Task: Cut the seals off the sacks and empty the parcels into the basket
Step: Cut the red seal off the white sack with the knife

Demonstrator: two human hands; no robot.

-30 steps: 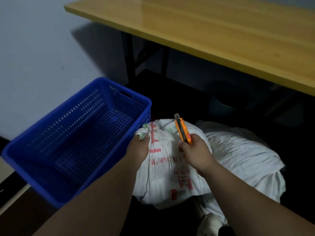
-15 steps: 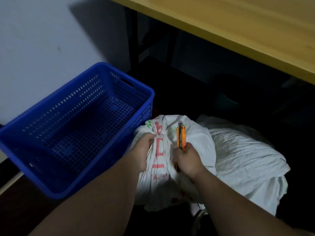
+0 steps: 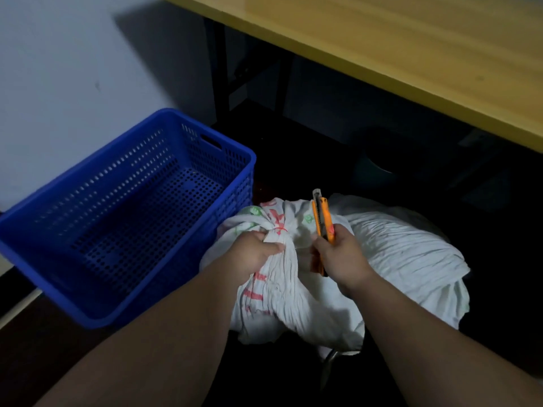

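Bunching the white woven sack's (image 3: 282, 277) neck, our left hand (image 3: 255, 251) clenches just below the thin red seal (image 3: 277, 229); our right hand (image 3: 342, 257) grasps the orange utility knife (image 3: 322, 220), blade upright just right of it.

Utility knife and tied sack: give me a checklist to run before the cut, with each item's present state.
1. Left hand grips the bunched neck of the printed sack below the red tie: ok.
2. Right hand holds the orange utility knife: ok.
3. Blade extended: ok, tip shows.
4. Blade on the tie: not ok, it stands apart, pointing up.
5. Left-hand fingers clear of the cutting line: cannot tell.
6. Blue basket beside the sack, open and ready: ok.
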